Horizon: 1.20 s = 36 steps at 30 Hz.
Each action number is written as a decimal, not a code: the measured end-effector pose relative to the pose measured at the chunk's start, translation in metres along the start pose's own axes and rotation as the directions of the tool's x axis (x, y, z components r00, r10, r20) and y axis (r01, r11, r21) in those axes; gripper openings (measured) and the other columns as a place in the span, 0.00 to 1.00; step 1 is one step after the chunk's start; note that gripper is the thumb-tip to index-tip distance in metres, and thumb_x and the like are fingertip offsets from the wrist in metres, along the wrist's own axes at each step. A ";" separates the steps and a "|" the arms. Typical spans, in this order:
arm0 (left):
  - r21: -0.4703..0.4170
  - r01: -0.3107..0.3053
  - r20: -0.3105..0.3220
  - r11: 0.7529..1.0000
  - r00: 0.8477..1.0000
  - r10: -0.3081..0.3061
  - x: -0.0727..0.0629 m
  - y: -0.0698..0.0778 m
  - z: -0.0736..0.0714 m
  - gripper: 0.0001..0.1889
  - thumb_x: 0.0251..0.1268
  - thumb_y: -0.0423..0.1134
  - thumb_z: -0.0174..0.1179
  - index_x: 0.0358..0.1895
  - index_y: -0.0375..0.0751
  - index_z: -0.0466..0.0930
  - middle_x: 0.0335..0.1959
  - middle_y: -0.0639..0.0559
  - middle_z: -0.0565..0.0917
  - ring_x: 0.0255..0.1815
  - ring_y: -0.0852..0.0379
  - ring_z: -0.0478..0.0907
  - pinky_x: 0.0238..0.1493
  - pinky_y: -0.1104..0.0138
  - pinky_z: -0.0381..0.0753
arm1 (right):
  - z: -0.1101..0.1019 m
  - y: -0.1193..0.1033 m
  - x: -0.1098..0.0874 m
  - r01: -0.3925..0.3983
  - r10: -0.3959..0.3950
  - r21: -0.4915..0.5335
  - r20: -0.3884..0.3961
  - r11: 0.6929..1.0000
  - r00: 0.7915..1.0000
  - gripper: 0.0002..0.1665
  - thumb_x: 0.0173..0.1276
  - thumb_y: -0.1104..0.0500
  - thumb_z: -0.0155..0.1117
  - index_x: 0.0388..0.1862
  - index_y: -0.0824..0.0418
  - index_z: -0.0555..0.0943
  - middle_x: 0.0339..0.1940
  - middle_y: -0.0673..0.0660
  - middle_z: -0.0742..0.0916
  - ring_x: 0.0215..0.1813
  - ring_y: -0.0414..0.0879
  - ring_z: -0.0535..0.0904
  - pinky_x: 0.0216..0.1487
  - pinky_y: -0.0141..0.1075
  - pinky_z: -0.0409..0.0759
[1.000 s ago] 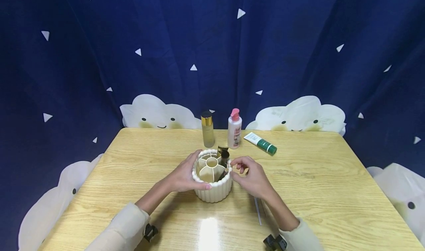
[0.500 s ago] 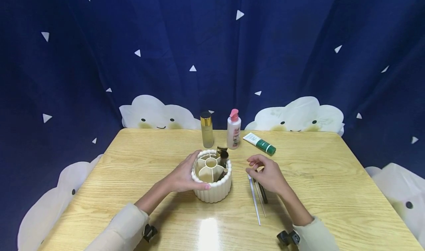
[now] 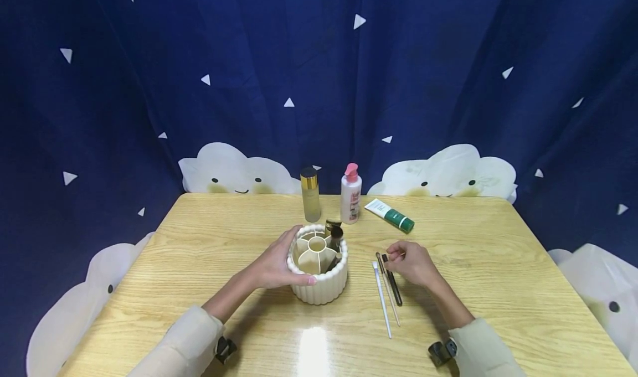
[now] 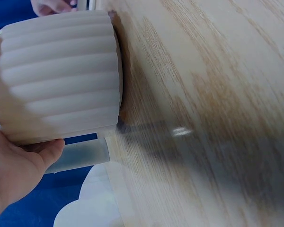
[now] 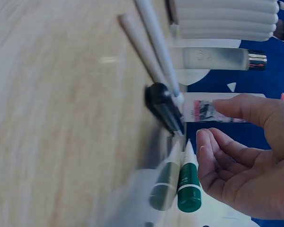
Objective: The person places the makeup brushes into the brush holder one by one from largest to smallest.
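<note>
A cream ribbed round organizer (image 3: 319, 288) with divided compartments stands on the table. My left hand (image 3: 279, 263) grips its side, thumb over the front rim; in the left wrist view the left hand (image 4: 19, 165) clasps the ribbed wall. Inside, on the right, stand a dark-bristled makeup brush (image 3: 336, 234) and other dark items, partly hidden. My right hand (image 3: 411, 262) hovers by the top end of a black stick-like tool (image 3: 394, 285). In the right wrist view the right hand (image 5: 246, 165) has thumb and fingers apart, nothing between them. Left of the black tool lie a thin brush (image 3: 389, 294) and a white stick (image 3: 381, 302).
Behind the organizer stand a gold-collared bottle (image 3: 312, 200) and a white pump bottle (image 3: 351, 200) with a pink top. A green-and-white tube (image 3: 390, 215) lies to their right. The wooden table (image 3: 224, 216) ends at a dark blue curtain (image 3: 319, 61).
My right hand has moved away from the organizer's rim, rightward to the black tool, uncovering the sticks on the table. The left hand keeps its grip on the organizer.
</note>
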<state>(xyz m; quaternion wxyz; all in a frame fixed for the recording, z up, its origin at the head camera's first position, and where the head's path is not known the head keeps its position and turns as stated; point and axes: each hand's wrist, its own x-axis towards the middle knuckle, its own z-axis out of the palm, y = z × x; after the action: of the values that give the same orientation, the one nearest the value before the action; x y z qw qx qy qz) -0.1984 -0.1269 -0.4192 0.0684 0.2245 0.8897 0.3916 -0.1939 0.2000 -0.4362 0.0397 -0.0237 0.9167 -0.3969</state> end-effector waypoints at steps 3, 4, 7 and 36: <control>0.006 0.004 -0.002 1.000 1.000 -0.004 -0.001 0.000 0.000 0.64 0.32 0.62 0.75 0.75 0.45 0.46 0.72 0.43 0.60 0.70 0.45 0.61 0.68 0.44 0.62 | 0.004 0.006 0.003 -0.018 0.018 -0.015 0.002 1.000 1.000 0.18 0.52 0.63 0.69 0.41 0.70 0.80 0.31 0.56 0.83 0.32 0.43 0.77 0.31 0.30 0.74; 0.006 0.004 -0.002 1.000 1.000 -0.004 -0.001 0.000 0.000 0.64 0.32 0.62 0.75 0.75 0.45 0.46 0.72 0.43 0.60 0.71 0.45 0.60 0.69 0.44 0.62 | 0.005 0.008 0.004 -0.022 0.022 -0.021 0.002 1.000 1.000 0.18 0.52 0.63 0.70 0.40 0.70 0.80 0.30 0.56 0.83 0.31 0.43 0.76 0.30 0.30 0.74; 0.008 0.003 0.003 1.000 1.000 -0.003 0.000 0.000 0.000 0.64 0.32 0.63 0.74 0.75 0.46 0.46 0.72 0.43 0.59 0.71 0.45 0.59 0.69 0.44 0.61 | 0.007 0.013 0.005 -0.051 0.051 -0.032 0.009 0.998 0.999 0.17 0.50 0.64 0.70 0.39 0.70 0.79 0.29 0.56 0.82 0.30 0.43 0.75 0.27 0.30 0.73; 0.002 0.015 -0.001 1.000 1.000 -0.015 0.000 0.001 0.001 0.65 0.31 0.61 0.75 0.75 0.46 0.46 0.72 0.42 0.60 0.70 0.44 0.61 0.68 0.44 0.62 | 0.014 0.009 0.006 -0.071 0.074 -0.236 0.005 0.969 0.997 0.12 0.43 0.63 0.71 0.26 0.64 0.77 0.22 0.53 0.79 0.27 0.45 0.72 0.24 0.30 0.67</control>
<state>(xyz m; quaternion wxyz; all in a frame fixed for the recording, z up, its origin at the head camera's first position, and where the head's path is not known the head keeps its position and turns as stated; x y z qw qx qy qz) -0.1977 -0.1262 -0.4194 0.0708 0.2177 0.8917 0.3904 -0.1991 0.1952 -0.4522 0.0575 0.0025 0.9573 -0.2833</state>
